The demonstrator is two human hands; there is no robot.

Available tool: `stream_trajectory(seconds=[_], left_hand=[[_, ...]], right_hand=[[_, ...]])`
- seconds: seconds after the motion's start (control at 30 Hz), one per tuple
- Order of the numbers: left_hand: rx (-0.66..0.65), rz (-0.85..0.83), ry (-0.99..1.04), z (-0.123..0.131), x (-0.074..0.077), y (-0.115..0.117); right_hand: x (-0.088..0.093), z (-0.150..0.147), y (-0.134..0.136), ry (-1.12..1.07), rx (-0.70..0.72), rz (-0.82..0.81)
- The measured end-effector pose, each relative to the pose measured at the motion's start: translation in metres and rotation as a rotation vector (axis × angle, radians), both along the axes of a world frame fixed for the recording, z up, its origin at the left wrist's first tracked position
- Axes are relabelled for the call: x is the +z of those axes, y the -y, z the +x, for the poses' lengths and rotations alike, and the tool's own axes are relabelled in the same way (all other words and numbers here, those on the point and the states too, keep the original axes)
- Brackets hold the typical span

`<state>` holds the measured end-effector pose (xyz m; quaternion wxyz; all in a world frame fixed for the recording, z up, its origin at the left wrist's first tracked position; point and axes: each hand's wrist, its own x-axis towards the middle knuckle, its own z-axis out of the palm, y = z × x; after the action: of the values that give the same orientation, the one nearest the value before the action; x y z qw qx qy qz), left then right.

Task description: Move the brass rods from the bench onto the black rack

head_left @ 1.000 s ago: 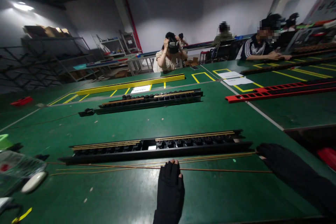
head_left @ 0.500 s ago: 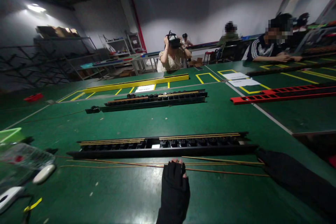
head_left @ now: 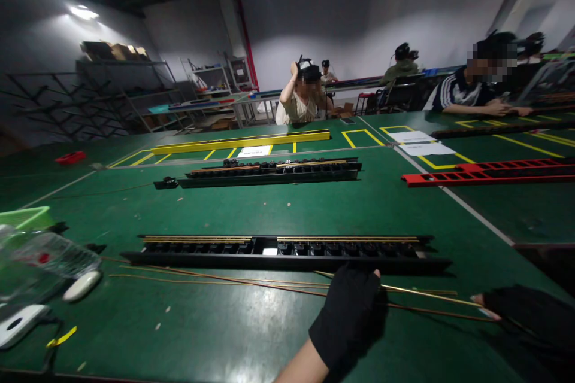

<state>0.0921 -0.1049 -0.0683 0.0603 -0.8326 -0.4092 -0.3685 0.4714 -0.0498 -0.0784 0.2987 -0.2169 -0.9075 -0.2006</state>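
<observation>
A long black strip housing (head_left: 287, 254) with brass rails set along its top lies across the green table (head_left: 251, 209) in front of me. Several thin brass rods (head_left: 233, 280) lie loose on the table just in front of it. My left hand (head_left: 350, 317), in a black glove, rests curled over the rods near their middle. My right hand (head_left: 525, 314), also gloved, is at the rods' right end with its fingertips pinched on one.
A second black housing (head_left: 269, 172), a yellow rail (head_left: 238, 142) and a red rail (head_left: 485, 172) lie farther back. At the left are a plastic bottle (head_left: 49, 251), a white oval object (head_left: 81, 285), a green basket (head_left: 24, 216). People (head_left: 300, 102) sit at the far side.
My left hand has slid right along the rods and curled over them. My right hand has drawn back to the right and lower. The view has shifted slightly.
</observation>
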Motion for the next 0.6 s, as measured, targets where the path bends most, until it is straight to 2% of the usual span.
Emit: stream_trajectory(seconds=[0.07, 0.13, 0.2, 0.27, 0.4, 0.43, 0.5, 0.6], left_hand=[[0.050, 0.006, 0.018, 0.000, 0.000, 0.001], [0.083, 0.041, 0.031, -0.001, 0.002, 0.001], [0.080, 0.088, 0.011, -0.005, 0.008, -0.002], [0.087, 0.129, -0.036, -0.012, 0.017, -0.009], [0.158, 0.206, -0.081, -0.032, 0.033, -0.030], [0.177, 0.236, -0.061, -0.037, 0.034, -0.034], [0.216, 0.300, 0.005, -0.047, 0.032, -0.041], [0.279, 0.344, 0.086, -0.055, 0.022, -0.046]], right_hand=[[-0.003, 0.014, -0.005, 0.063, 0.002, 0.146], [-0.003, 0.009, 0.001, 0.060, -0.043, 0.284], [0.003, -0.015, 0.010, 0.041, -0.154, 0.324], [0.015, -0.050, 0.017, -0.028, -0.168, 0.365], [0.045, -0.122, 0.012, -0.222, -0.262, 0.145], [0.050, -0.137, 0.007, -0.238, -0.238, 0.107], [0.054, -0.161, -0.007, -0.308, -0.215, 0.100], [0.048, -0.181, -0.028, -0.359, -0.170, 0.059]])
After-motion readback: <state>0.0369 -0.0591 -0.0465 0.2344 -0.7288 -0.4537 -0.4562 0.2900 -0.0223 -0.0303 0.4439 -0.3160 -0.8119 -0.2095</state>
